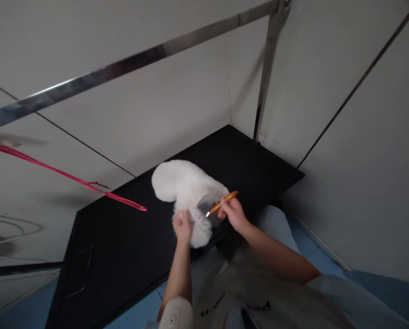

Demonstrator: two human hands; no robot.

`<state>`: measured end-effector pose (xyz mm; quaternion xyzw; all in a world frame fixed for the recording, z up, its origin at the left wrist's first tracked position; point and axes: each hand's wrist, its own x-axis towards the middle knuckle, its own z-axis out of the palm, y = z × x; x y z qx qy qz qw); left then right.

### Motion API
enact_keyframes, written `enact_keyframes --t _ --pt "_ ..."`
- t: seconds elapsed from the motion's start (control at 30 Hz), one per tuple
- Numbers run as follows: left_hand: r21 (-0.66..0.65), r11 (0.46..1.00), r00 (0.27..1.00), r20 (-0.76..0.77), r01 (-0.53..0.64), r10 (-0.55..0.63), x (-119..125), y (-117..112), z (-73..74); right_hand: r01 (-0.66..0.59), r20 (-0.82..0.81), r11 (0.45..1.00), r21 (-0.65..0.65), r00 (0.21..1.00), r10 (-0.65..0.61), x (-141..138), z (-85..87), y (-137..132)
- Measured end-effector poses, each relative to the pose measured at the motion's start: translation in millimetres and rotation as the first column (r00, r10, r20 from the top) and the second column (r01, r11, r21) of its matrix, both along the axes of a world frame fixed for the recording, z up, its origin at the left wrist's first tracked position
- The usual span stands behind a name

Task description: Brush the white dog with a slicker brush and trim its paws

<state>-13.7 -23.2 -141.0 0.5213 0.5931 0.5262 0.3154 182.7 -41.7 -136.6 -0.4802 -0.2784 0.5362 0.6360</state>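
Note:
A white fluffy animal, by its look a small dog (187, 180), is on the black table (129, 256) in front of me. My left hand (183, 225) is closed on its fur at the near side. Fingers of my right hand (231, 213) are wrapped round the orange handle of what looks like a slicker brush (225, 203). The brush's grey head is blurred and lies against or just over the fur; I cannot tell if it touches. The animal's face cannot be made out.
A metal bar (163, 49) runs above the table's far side, joined to an upright post (266, 73). A red strap (67, 176) hangs at the left. Pale walls (355, 173) stand behind and to the right. Blue floor (314, 249) shows below.

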Motion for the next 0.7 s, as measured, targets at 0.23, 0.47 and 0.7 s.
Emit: enact_keyframes --t 0.23,0.47,0.7 --pt "0.077 0.997 0.993 -0.121 0.001 0.009 -5.6 -5.1 2.4 0.304 0.082 0.952 -0.04 0.951 -0.3 38.6 12.5 17.3" --pt "0.042 0.999 0.995 -0.096 -0.01 0.014 -4.9 -5.4 -1.9 -0.083 -0.006 0.993 -0.079 0.997 0.083 12.8 -2.9 -4.4" --pt "0.046 0.997 0.989 -0.135 -0.06 0.066 -8.3 -2.9 -9.1 0.203 0.098 0.979 -0.009 0.975 -0.201 26.0 -1.4 -6.2"
